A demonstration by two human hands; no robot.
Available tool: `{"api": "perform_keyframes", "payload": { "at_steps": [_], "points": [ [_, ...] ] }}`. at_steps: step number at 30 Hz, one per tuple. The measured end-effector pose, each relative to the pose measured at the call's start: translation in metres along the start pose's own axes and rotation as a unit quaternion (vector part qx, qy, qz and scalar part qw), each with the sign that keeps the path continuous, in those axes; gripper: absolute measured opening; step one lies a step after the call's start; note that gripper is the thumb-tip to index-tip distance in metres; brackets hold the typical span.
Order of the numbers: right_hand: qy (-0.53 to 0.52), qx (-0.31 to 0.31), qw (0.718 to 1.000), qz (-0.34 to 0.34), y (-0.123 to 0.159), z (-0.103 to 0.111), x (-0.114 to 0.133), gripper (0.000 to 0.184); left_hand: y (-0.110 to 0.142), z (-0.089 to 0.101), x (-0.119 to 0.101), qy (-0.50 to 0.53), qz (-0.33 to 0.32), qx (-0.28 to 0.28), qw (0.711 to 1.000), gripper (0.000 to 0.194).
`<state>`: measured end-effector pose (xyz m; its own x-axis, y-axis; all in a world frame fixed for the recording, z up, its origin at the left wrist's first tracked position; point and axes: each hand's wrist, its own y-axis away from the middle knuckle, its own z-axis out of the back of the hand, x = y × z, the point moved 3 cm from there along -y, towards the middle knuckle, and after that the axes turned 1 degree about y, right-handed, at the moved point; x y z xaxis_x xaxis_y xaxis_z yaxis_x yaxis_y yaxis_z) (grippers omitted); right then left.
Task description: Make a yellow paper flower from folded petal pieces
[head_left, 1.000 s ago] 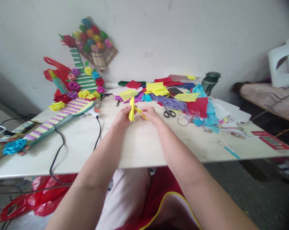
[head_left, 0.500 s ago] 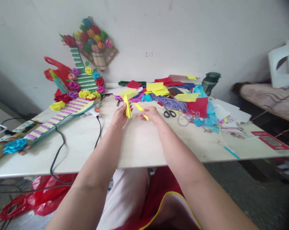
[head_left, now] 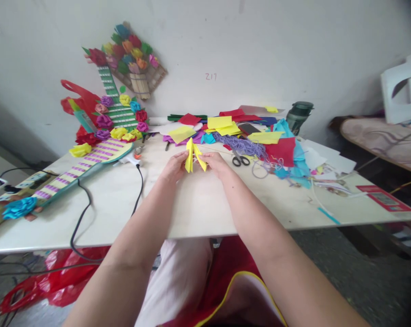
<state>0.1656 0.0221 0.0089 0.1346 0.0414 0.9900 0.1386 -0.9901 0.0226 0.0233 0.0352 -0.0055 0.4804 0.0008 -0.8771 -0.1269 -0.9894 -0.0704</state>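
Over the middle of the white table (head_left: 191, 204), my left hand (head_left: 174, 166) pinches a folded yellow paper piece (head_left: 189, 156) that stands upright. My right hand (head_left: 216, 163) pinches a second yellow paper strip (head_left: 200, 159) that slants against the first. The two pieces touch between my fingertips. Both hands are closed on the paper. Black-handled scissors (head_left: 239, 160) lie just right of my right hand, beside a tangle of purple yarn (head_left: 241, 145).
Coloured paper sheets (head_left: 225, 125) and red and blue scraps (head_left: 287, 154) crowd the back right. A paper-flower craft (head_left: 116, 118) and a striped board (head_left: 79, 168) sit at left. A black cable (head_left: 82, 213) crosses the table. A green bottle (head_left: 299, 116) stands by the wall.
My hands had drawn apart with one yellow piece each; now they have come back together and the two pieces meet between them.
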Motion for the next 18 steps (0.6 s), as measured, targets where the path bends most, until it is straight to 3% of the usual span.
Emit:
{"api": "perform_keyframes", "payload": {
  "at_steps": [6,15,18],
  "points": [
    [0.010,0.001,1.000,0.000,-0.001,-0.003,-0.002,0.009,0.001,-0.004,0.003,-0.002,0.030,0.039,0.999,0.017],
    [-0.024,0.176,0.984,-0.004,0.005,-0.007,0.004,0.017,0.002,0.000,-0.005,0.085,0.025,0.001,0.996,0.013],
    [-0.037,0.206,0.978,-0.015,0.008,-0.011,0.005,0.017,0.004,-0.001,-0.008,0.113,0.028,-0.007,0.993,0.014]
  ]
}}
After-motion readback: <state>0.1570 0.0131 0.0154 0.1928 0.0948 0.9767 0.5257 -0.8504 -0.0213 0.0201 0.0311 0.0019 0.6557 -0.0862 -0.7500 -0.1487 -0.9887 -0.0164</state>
